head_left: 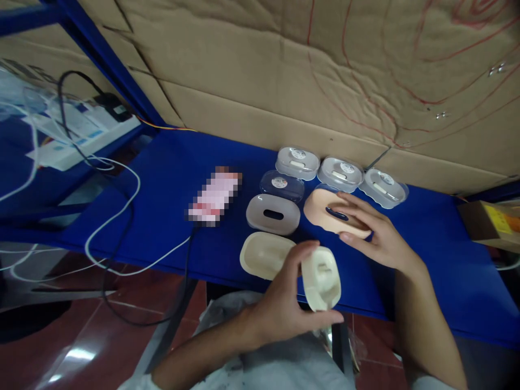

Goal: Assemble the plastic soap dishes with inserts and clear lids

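My left hand (286, 303) grips a small cream plastic shell (320, 277) between thumb and fingers, above the table's near edge. Its hollow side, with a small moulded clip inside, faces me. My right hand (384, 238) is closed around a peach oval plastic cover (319, 212) with a dark slot in its top. The thumb is on the near side and the fingers lie over the top. To the left are a pale grey slotted cover (260, 210) and a cream oval tray (260, 254), partly hidden behind my left hand.
A clear lid (268, 187) and several clear-lidded cases (298, 162) stand toward the back of the blue table (162, 179). A blurred-out phone-like object (215, 197) lies left with a cable (187, 271). Cardboard (244, 70) walls the back; a box (487, 225) stands right.
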A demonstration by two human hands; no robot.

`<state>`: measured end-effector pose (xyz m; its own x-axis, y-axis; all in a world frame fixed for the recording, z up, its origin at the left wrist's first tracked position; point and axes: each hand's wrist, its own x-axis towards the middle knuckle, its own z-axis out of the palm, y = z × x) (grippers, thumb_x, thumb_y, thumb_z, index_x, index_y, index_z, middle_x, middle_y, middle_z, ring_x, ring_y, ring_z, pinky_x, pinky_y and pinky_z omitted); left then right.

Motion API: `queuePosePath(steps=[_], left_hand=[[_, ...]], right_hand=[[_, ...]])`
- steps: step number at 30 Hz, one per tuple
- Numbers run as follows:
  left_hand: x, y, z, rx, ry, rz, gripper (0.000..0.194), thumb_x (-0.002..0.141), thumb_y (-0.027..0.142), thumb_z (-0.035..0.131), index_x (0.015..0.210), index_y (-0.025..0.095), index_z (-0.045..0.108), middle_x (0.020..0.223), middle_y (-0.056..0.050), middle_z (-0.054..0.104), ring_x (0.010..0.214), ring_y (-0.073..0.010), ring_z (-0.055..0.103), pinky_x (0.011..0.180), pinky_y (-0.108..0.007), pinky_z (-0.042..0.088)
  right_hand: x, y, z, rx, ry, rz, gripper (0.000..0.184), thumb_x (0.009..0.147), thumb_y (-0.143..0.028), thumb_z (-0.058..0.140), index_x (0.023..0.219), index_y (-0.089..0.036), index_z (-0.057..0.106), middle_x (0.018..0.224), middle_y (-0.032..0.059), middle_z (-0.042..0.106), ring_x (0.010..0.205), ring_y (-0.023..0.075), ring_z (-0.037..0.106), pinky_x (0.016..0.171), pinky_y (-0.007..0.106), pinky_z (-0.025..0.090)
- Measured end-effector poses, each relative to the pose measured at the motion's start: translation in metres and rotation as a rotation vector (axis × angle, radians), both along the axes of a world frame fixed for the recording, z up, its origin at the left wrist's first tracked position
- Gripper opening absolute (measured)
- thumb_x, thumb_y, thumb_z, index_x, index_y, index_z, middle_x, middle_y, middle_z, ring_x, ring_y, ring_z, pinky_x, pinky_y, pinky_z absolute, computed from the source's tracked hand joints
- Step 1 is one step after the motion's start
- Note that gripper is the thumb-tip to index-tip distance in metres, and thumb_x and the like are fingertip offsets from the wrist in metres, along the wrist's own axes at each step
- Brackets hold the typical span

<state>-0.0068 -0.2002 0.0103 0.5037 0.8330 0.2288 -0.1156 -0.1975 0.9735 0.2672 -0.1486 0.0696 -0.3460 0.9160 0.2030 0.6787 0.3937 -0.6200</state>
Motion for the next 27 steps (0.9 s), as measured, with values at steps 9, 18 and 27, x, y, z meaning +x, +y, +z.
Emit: queuePosePath(steps=[9,18,27], left_hand=[[-0.001,-0.002,-0.016,0.448,0.483,-0.076,0.116,0.078,0.044,0.098,0.166,0.021,0.026,0.163,-0.023,0.052,0.16,-0.0427,0.042,0.133,-0.067,0.037],[-0.005,0.009,-0.008,0.547,0.658,-0.124,0.091,0.094,0.049,0.082,0.168,0.023,0.036,0.171,-0.023,0.045,0.162,-0.0463,0.037,0.132,-0.082,0.011],[-0.095,0.028,-0.009,0.449,0.778,0.113,0.101,0.094,0.058,0.078,0.175,0.035,0.023,0.178,-0.019,0.033,0.165,-0.0477,0.029,0.132,-0.075,0.024]], right_hand=[[-0.008,0.004,-0.023,-0.04,-0.288,0.07,0.068,0.099,-0.037,0.074,0.159,-0.037,0.042,0.169,0.01,0.049,0.164,0.0351,0.036,0.128,0.065,0.036],[-0.02,0.003,-0.021,0.048,-0.24,0.094,0.056,0.107,-0.044,0.065,0.159,-0.034,0.047,0.167,0.0125,0.054,0.161,0.0334,0.042,0.127,0.062,0.038],[-0.076,-0.015,-0.035,0.268,-0.27,0.304,0.056,0.102,-0.059,0.069,0.144,-0.023,0.066,0.141,0.0142,0.075,0.136,0.0337,0.067,0.119,0.059,0.046]])
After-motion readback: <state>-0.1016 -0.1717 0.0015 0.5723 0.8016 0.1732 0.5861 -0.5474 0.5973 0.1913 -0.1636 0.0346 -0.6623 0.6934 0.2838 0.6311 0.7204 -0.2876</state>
